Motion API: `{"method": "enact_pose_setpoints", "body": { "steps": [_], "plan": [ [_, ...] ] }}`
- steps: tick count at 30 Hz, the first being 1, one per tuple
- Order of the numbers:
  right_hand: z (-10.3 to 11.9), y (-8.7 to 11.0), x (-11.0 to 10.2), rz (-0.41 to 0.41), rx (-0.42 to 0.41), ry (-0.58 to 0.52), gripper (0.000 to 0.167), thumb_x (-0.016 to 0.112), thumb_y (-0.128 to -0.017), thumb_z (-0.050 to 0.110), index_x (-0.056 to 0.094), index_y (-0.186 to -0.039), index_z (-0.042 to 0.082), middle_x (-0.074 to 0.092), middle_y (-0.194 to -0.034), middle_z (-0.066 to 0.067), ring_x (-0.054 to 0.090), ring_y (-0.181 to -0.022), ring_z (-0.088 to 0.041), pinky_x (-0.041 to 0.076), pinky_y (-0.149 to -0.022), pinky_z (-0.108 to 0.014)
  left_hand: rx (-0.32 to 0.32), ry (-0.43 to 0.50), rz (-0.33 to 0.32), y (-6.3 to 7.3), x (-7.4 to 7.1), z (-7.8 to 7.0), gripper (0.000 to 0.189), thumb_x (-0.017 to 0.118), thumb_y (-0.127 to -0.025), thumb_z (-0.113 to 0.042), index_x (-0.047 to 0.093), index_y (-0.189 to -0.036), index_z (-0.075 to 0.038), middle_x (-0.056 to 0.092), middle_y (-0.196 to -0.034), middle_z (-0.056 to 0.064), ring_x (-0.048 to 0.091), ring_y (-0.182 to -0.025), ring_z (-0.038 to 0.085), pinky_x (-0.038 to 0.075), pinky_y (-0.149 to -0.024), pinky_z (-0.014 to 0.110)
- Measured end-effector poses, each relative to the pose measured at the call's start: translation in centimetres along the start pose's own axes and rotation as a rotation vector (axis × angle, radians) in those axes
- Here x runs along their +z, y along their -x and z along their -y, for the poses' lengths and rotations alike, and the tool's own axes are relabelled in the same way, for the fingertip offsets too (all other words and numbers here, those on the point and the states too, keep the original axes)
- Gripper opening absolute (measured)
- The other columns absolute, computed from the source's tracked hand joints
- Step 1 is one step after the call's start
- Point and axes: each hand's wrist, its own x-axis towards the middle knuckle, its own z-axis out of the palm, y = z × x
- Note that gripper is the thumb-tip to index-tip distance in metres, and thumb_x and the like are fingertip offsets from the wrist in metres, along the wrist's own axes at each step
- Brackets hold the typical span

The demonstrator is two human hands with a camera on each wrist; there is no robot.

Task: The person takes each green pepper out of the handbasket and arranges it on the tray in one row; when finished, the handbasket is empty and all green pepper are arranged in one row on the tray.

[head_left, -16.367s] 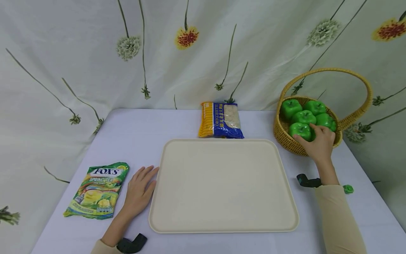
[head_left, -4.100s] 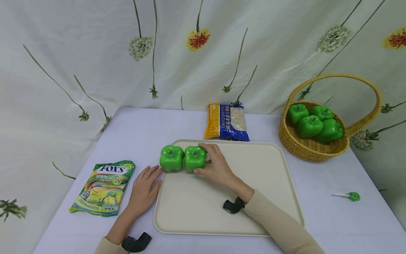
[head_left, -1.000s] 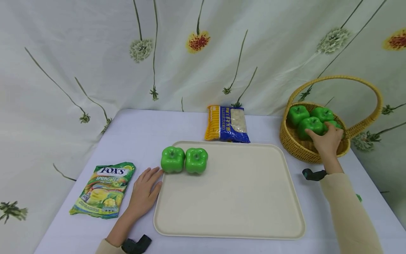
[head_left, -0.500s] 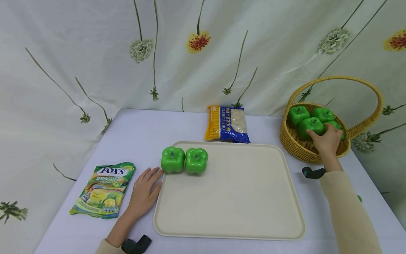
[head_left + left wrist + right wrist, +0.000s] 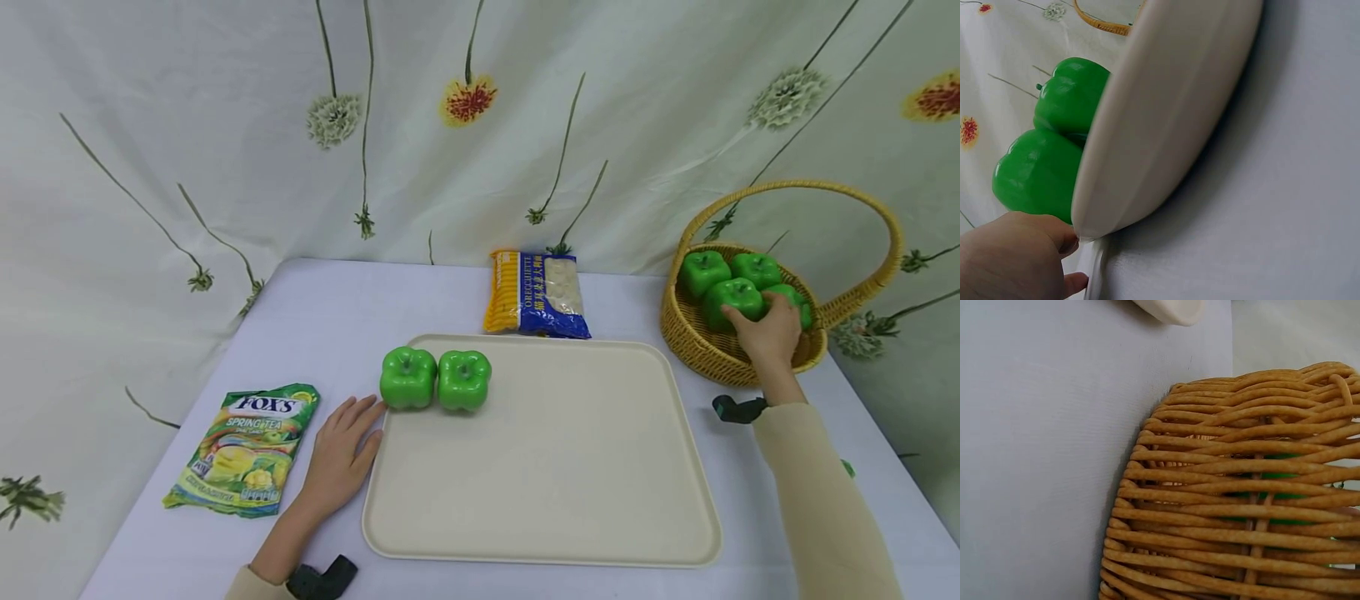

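1. The pepper (image 5: 805, 312) under your right hand (image 5: 768, 333) sits in the right part of the basket (image 5: 693, 346), near the worktop's (image 5: 626, 302) back right corner.
2. Your right fingers curve over it, your thumb spread before the neighbouring pepper (image 5: 732, 293); I cannot tell whether they grasp it.
3. You would do best to set thumb and fingers on opposite sides of that one pepper, then lift straight, clear of neighbours, rim and handle (image 5: 862, 287).
4. Its stem is hidden, so neither its pointing nor its long axis can be told.
5. Two peppers (image 5: 408, 379) stand stem up, side by side, at the tray's (image 5: 540, 483) back left corner.
6. Your left hand (image 5: 341, 454) lies relaxed at the tray's left edge, fingers fairly straight, gripping nothing; it could steady the tray.
7. The candy (image 5: 240, 450) lies near your worktop's left edge, the pasta (image 5: 536, 293) behind the tray's back edge.
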Motion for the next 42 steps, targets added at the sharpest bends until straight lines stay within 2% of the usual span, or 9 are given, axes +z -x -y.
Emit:
{"method": "enact_pose_setpoints", "body": {
  "steps": [6, 15, 21, 24, 28, 34, 36, 39, 42],
  "plan": [
    [0.0, 0.2, 0.1, -0.015, -0.013, -0.016, 0.074, 0.059, -0.096, 0.033, 0.025, -0.151, -0.003, 0.029, -0.153, -0.029, 0.024, -0.143, -0.047, 0.014, -0.120, -0.057, -0.003, 0.008, 0.001, 0.0, -0.1, 0.0, 0.040, 0.056, -0.095, -0.007, 0.056, -0.134, -0.001, 0.051, -0.139, 0.025, 0.034, -0.135, 0.049, 0.022, -0.106, 0.072],
    [0.1, 0.8, -0.5, -0.016, -0.032, -0.026, 0.073, 0.059, -0.096, 0.031, 0.024, -0.152, -0.003, 0.028, -0.153, -0.029, 0.023, -0.143, -0.048, 0.019, -0.117, -0.061, -0.016, 0.009, 0.011, 0.1, 0.0, 0.1, 0.040, 0.055, -0.096, -0.008, 0.056, -0.135, -0.002, 0.051, -0.140, 0.025, 0.034, -0.136, 0.048, 0.022, -0.107, 0.071],
    [0.2, 1.8, -2.0, -0.021, -0.052, -0.080, 0.075, 0.058, -0.096, 0.037, 0.024, -0.154, 0.004, 0.031, -0.152, -0.025, 0.035, -0.135, -0.044, 0.039, -0.102, -0.053, -0.015, 0.006, 0.006, 0.1, 0.0, 0.0, 0.040, 0.055, -0.096, -0.009, 0.056, -0.135, -0.002, 0.051, -0.140, 0.024, 0.034, -0.136, 0.048, 0.022, -0.107, 0.071],
    [0.5, 2.4, -3.0, -0.034, -0.050, -0.117, 0.074, 0.058, -0.095, 0.039, 0.025, -0.155, 0.011, 0.032, -0.153, -0.019, 0.041, -0.133, -0.038, 0.043, -0.087, -0.032, -0.013, 0.011, 0.006, 0.1, 0.0, 0.0, 0.040, 0.055, -0.096, -0.008, 0.056, -0.135, -0.001, 0.051, -0.140, 0.024, 0.034, -0.136, 0.048, 0.022, -0.106, 0.072],
    [1.0, 3.4, -4.2, -0.047, -0.037, -0.154, 0.073, 0.060, -0.094, 0.040, 0.028, -0.155, 0.017, 0.034, -0.154, -0.012, 0.041, -0.135, -0.031, 0.036, -0.077, -0.013, -0.010, 0.017, 0.004, 0.1, 0.0, 0.1, 0.039, 0.055, -0.095, -0.008, 0.057, -0.134, -0.001, 0.051, -0.140, 0.025, 0.034, -0.136, 0.048, 0.022, -0.106, 0.072],
    [1.7, 5.1, -5.4, -0.062, -0.075, -0.160, 0.070, 0.064, -0.092, 0.038, 0.034, -0.153, 0.019, 0.038, -0.151, -0.011, 0.049, -0.123, -0.016, 0.037, -0.075, -0.009, -0.008, 0.019, -0.001, 0.1, 0.1, 0.3, 0.039, 0.056, -0.095, -0.008, 0.057, -0.134, -0.001, 0.051, -0.140, 0.025, 0.034, -0.136, 0.049, 0.022, -0.105, 0.072],
    [1.7, 5.7, -5.6, -0.059, -0.116, -0.168, 0.069, 0.065, -0.092, 0.036, 0.036, -0.152, 0.018, 0.041, -0.147, -0.011, 0.050, -0.110, -0.003, 0.037, -0.072, -0.007, -0.009, 0.020, 0.000, 0.1, 0.1, 0.3, 0.039, 0.056, -0.095, -0.008, 0.057, -0.134, -0.001, 0.051, -0.140, 0.025, 0.034, -0.136, 0.048, 0.022, -0.105, 0.072],
    [1.6, 6.7, -5.6, -0.042, -0.191, -0.194, 0.068, 0.068, -0.091, 0.032, 0.039, -0.150, 0.016, 0.048, -0.132, 0.000, 0.043, -0.094, 0.013, 0.038, -0.070, -0.004, -0.007, 0.021, 0.001, 0.1, 0.1, 0.3, 0.040, 0.056, -0.095, -0.008, 0.056, -0.134, -0.001, 0.051, -0.140, 0.025, 0.034, -0.136, 0.048, 0.022, -0.105, 0.072],
    [1.6, 7.6, -5.1, -0.007, -0.277, -0.223, 0.067, 0.070, -0.090, 0.028, 0.041, -0.149, 0.012, 0.049, -0.130, 0.001, 0.043, -0.093, 0.016, 0.039, -0.070, -0.002, -0.004, 0.020, -0.002, 0.1, 0.1, 0.3, 0.040, 0.056, -0.095, -0.008, 0.057, -0.134, -0.001, 0.051, -0.139, 0.025, 0.034, -0.135, 0.049, 0.022, -0.105, 0.072]
  ]
}}
